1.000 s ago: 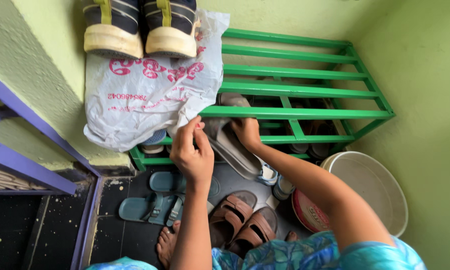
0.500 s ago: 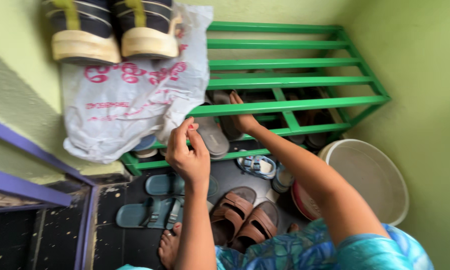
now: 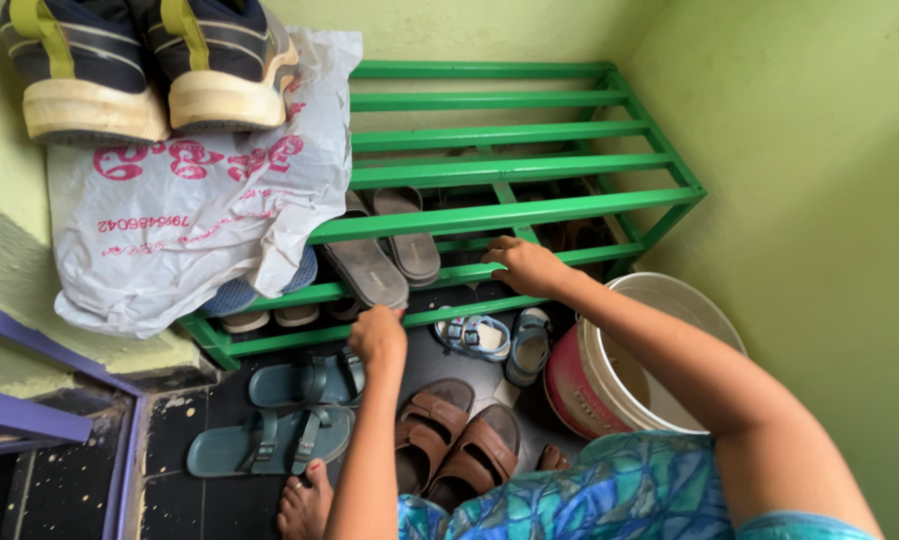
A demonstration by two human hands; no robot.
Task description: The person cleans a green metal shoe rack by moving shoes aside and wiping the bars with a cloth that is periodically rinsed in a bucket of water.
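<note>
The left hand (image 3: pixel 378 335) is curled, fingertips on the heel of a grey sandal (image 3: pixel 365 268) lying on the green rack (image 3: pixel 530 212). The right hand (image 3: pixel 523 265) rests flat, fingers spread, on a lower rack bar, holding nothing.

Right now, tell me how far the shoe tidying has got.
Done: grey sandals lie on the green rack, sneakers on top.
In hand: the left hand is at the rack's front bar by a sandal toe; the right hand rests on a lower bar.
Left: teal sandals, brown sandals and small sandals lie on the floor.
</note>
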